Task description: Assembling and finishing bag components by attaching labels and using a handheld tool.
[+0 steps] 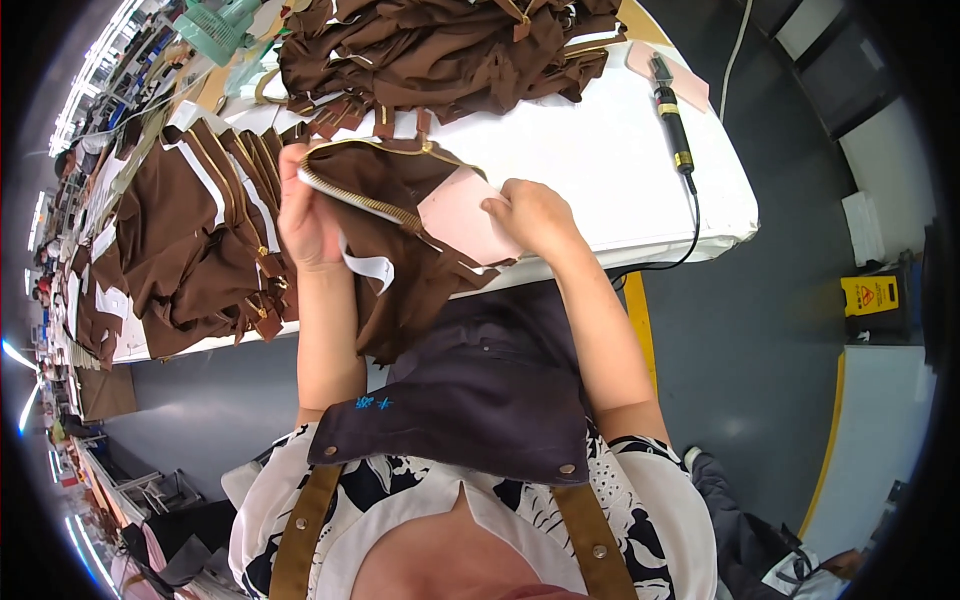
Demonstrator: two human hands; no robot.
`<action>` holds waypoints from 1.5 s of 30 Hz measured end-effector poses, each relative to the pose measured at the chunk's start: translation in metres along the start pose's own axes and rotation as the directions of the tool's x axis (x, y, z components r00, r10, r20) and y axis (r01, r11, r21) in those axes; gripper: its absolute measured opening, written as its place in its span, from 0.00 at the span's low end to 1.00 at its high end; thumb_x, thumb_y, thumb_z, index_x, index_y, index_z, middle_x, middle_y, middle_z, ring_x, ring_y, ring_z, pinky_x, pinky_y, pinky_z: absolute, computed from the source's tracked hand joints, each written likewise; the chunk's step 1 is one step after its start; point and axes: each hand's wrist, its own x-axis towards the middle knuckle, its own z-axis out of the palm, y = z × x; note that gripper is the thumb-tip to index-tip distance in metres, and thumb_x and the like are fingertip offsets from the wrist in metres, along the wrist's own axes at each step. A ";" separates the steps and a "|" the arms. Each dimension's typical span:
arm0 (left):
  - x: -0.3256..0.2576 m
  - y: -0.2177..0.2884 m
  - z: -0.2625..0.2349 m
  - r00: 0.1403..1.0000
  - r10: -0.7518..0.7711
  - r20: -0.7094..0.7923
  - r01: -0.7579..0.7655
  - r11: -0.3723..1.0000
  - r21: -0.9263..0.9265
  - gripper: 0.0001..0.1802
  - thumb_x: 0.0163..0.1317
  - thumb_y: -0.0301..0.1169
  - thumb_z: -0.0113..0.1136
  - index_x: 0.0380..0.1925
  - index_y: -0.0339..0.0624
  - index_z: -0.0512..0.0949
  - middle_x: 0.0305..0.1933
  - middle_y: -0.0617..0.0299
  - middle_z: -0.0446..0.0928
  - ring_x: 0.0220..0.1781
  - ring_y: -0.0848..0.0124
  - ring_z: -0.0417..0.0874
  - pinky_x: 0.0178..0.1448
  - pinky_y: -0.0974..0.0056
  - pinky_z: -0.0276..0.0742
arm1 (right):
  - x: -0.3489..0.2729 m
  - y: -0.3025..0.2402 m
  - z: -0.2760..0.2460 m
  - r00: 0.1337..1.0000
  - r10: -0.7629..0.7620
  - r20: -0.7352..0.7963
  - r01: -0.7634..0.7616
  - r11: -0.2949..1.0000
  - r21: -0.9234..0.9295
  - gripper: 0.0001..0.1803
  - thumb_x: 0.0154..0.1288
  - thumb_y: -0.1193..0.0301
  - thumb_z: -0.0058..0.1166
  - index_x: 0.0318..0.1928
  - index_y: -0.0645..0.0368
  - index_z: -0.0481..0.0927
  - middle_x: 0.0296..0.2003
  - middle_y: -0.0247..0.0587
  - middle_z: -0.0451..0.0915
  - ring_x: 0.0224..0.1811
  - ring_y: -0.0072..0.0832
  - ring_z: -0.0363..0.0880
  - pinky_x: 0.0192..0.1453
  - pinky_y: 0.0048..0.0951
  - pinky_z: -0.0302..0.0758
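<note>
A brown fabric piece with a gold-toothed zipper [375,205] hangs in front of me, over the table's front edge. At its left side my left hand [308,215] is closed on the zipper edge, the fingers partly hidden behind the cloth. My right hand [535,215] pinches a pale pink card [465,212] between thumb and fingers. The card's left part lies within the zipper opening, against the brown cloth. A white strip [370,265] curls from the piece's lower left side.
Stacked brown zippered pieces [180,240] lie at left, and a larger brown heap [440,60] at the back. A black corded hand tool [675,130] rests on the white tabletop [590,150] near another pink card [690,85]. A green fan [212,30] stands far left; a yellow floor sign [870,296] stands right.
</note>
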 end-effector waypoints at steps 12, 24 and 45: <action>-0.026 0.005 0.056 0.918 -0.127 -0.376 0.309 0.822 0.478 0.08 0.62 0.21 0.61 0.31 0.42 0.71 0.35 0.68 0.72 0.37 0.80 0.72 0.46 0.73 0.69 | -0.019 0.006 -0.007 0.961 0.170 -0.217 -0.148 0.982 0.115 0.19 0.68 0.57 0.58 0.34 0.64 0.80 0.30 0.56 0.83 0.38 0.54 0.83 0.44 0.49 0.78; -0.011 0.007 0.061 0.958 0.079 -0.274 0.204 0.484 0.851 0.10 0.66 0.17 0.60 0.38 0.41 0.70 0.38 0.70 0.69 0.37 0.86 0.68 0.42 0.79 0.66 | -0.019 0.090 -0.049 0.922 0.278 -0.269 -0.015 0.721 0.693 0.13 0.67 0.66 0.62 0.37 0.66 0.82 0.22 0.35 0.78 0.26 0.23 0.74 0.34 0.27 0.72; 0.017 0.126 0.118 1.000 -0.025 -0.017 0.007 -0.346 0.938 0.09 0.58 0.18 0.57 0.40 0.37 0.77 0.37 0.58 0.81 0.38 0.68 0.80 0.44 0.66 0.75 | 0.027 -0.073 -0.127 0.863 -0.424 -0.275 0.487 0.555 0.674 0.07 0.67 0.70 0.55 0.41 0.57 0.84 0.22 0.28 0.79 0.21 0.13 0.72 0.25 0.18 0.67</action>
